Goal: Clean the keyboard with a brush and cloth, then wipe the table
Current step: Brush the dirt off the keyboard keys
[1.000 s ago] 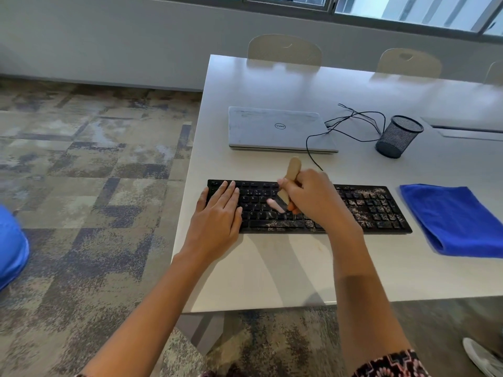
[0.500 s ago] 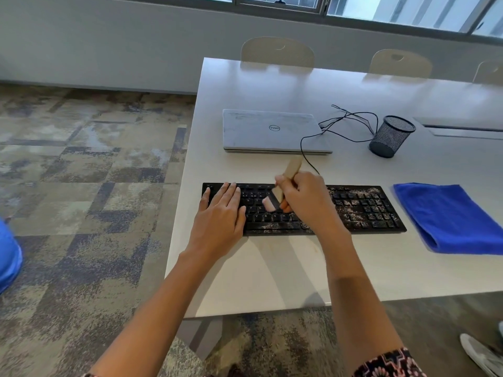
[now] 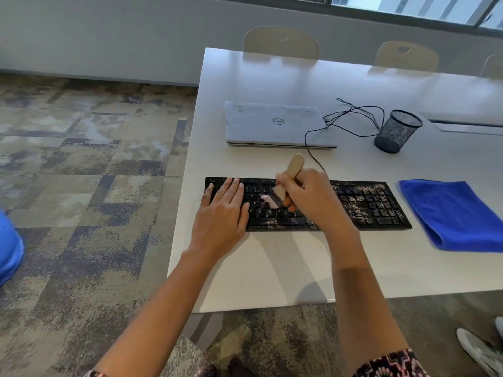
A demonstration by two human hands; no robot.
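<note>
A black keyboard point(image 3: 367, 205) lies across the white table point(image 3: 285, 270), with pale dust over its right half and along its bottom row. My left hand point(image 3: 221, 213) rests flat on the keyboard's left end, fingers straight. My right hand point(image 3: 310, 197) grips a wooden-handled brush point(image 3: 295, 164), whose pale bristles touch the keys at the middle of the keyboard. A folded blue cloth point(image 3: 451, 213) lies on the table just right of the keyboard.
A closed grey laptop point(image 3: 277, 123) sits behind the keyboard, with a black cable point(image 3: 353, 118) looping beside it. A black mesh pen cup point(image 3: 397, 131) stands at the back right. Chairs line the far side. The table's left edge drops to carpet.
The brush's bristles have moved a little to the left across the middle keys. My left hand has stayed flat on the keyboard's left end.
</note>
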